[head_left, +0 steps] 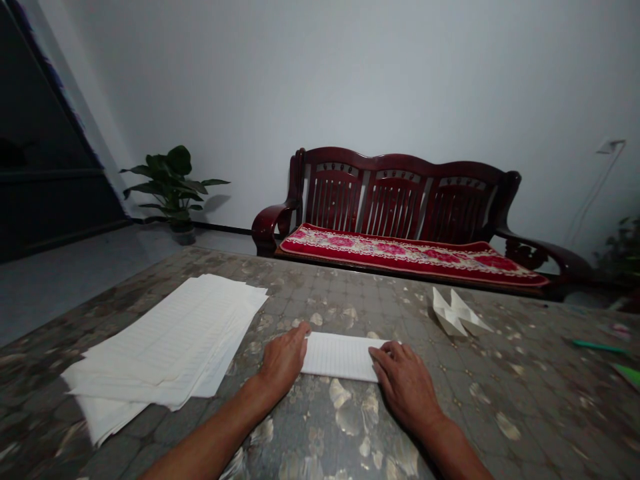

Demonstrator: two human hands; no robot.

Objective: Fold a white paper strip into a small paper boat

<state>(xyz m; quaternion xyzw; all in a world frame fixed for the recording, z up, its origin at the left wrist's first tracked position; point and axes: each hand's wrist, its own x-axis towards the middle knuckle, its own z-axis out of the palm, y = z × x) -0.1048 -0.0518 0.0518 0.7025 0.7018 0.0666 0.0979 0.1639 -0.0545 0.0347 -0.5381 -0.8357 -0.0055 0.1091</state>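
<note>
A folded sheet of lined white paper lies flat on the table in front of me, as a long narrow strip. My left hand is closed at its left end, with the fingertips near the upper left corner. At the opposite end my right hand has its fingers curled over the edge, thumb side against the paper. The undersides of both hands are hidden. To the right stands a white folded paper shape with pointed tips, apart from my hands.
A loose stack of lined paper sheets spreads over the left of the patterned table. A green pen-like stick lies far right, near a green piece. Beyond the table are a wooden bench and a potted plant.
</note>
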